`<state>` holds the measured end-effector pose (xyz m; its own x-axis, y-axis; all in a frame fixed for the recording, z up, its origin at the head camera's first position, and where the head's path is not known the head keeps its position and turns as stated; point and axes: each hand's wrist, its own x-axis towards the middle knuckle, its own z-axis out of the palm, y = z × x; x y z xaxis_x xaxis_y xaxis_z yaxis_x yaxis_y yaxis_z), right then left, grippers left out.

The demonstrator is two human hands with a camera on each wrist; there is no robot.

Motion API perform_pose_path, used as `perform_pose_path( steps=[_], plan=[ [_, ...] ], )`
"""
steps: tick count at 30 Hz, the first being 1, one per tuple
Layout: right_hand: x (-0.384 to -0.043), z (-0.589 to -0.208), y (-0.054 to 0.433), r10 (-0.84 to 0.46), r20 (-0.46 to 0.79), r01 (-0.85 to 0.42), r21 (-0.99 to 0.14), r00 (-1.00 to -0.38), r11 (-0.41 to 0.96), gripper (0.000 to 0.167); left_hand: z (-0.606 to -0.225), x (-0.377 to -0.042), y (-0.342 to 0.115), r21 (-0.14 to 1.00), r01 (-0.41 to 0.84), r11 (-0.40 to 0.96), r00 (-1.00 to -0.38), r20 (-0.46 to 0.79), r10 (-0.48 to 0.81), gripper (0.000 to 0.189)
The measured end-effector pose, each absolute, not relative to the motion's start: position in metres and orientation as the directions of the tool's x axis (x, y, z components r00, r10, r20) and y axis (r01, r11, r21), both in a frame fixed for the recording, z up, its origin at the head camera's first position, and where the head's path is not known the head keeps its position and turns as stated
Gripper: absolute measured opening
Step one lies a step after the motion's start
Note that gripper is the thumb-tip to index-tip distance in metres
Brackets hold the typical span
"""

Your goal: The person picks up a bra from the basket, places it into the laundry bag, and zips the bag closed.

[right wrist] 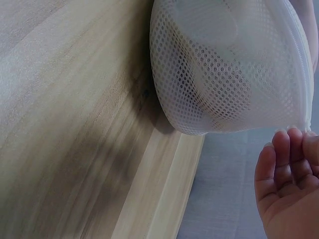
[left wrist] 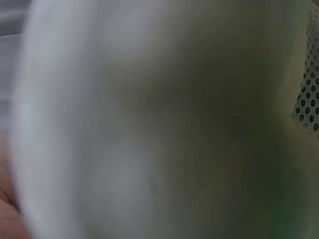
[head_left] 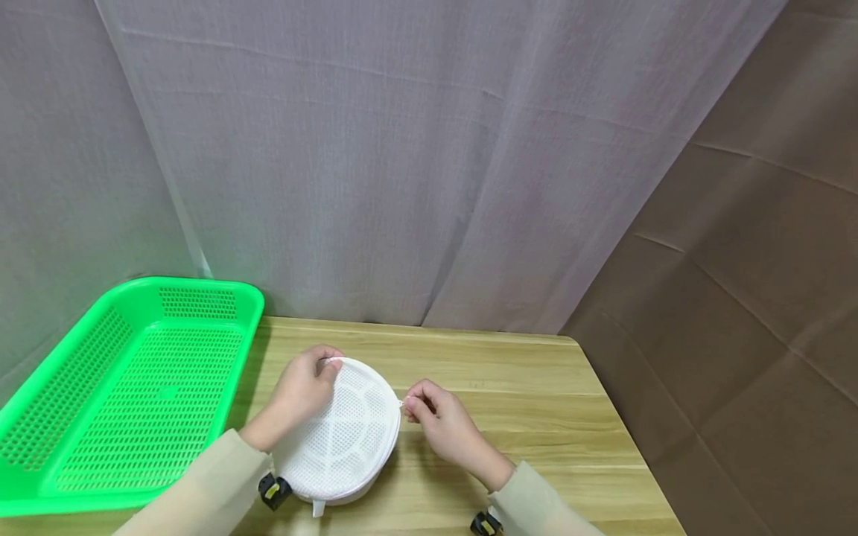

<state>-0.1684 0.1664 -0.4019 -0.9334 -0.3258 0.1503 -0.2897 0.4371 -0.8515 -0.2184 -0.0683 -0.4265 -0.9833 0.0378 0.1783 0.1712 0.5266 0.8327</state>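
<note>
A round white mesh laundry bag (head_left: 348, 432) stands on the wooden table in the head view, its flat lid tilted up. My left hand (head_left: 304, 387) grips the far left part of its rim, thumb on top of the mesh. At the bag's right edge my right hand (head_left: 439, 424) pinches the small zipper pull between thumb and fingertips. The right wrist view shows the zipper (right wrist: 301, 55) running along the rim to those fingertips. A pale blur fills most of the left wrist view, with a bit of mesh (left wrist: 309, 99) at its right edge.
A large green plastic basket (head_left: 231, 387) with perforated walls stands at the left of the wooden table (head_left: 536, 432). Grey curtain (head_left: 375, 186) hangs behind the table, and a brown cloth wall (head_left: 751, 313) slants along its right side. A small white tag (head_left: 318, 508) hangs off the bag's near side.
</note>
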Motion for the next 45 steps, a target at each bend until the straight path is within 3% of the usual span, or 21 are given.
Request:
perform_pose_path(
  steps=[8, 16, 23, 30, 36, 45],
  plan=[
    [-0.171, -0.406, 0.167, -0.312, 0.146, -0.28, -0.85, -0.939, 0.446, 0.01, -0.428, -0.219, -0.069, 0.837, 0.181, 0.517, -0.982, 0.183, 0.047, 0.016],
    [-0.188, -0.439, 0.174, -0.27, 0.15, -0.268, -0.837, -0.951, 0.477, 0.01, -0.425, -0.217, -0.066, 0.832, 0.263, 0.489, -0.964, 0.208, 0.165, 0.025],
    [-0.191, -0.441, 0.175, -0.295, 0.165, -0.293, -0.832, -0.941, 0.471, 0.012, -0.422, -0.208, -0.053, 0.71, 0.396, 0.583, -0.918, 0.292, 0.268, 0.035],
    [-0.192, -0.441, 0.173, -0.318, 0.175, -0.311, -0.836, -0.932, 0.453, 0.01, -0.421, -0.201, -0.044, 0.623, 0.473, 0.623, -0.881, 0.343, 0.326, 0.032],
    [-0.19, -0.44, 0.171, -0.303, 0.16, -0.289, -0.846, -0.94, 0.448, 0.011, -0.425, -0.204, -0.045, 0.69, 0.422, 0.589, -0.906, 0.339, 0.252, 0.014],
    [-0.174, -0.411, 0.16, -0.303, 0.169, -0.293, -0.854, -0.938, 0.431, 0.009, -0.425, -0.208, -0.05, 0.75, 0.336, 0.57, -0.942, 0.281, 0.186, 0.01]
  ],
)
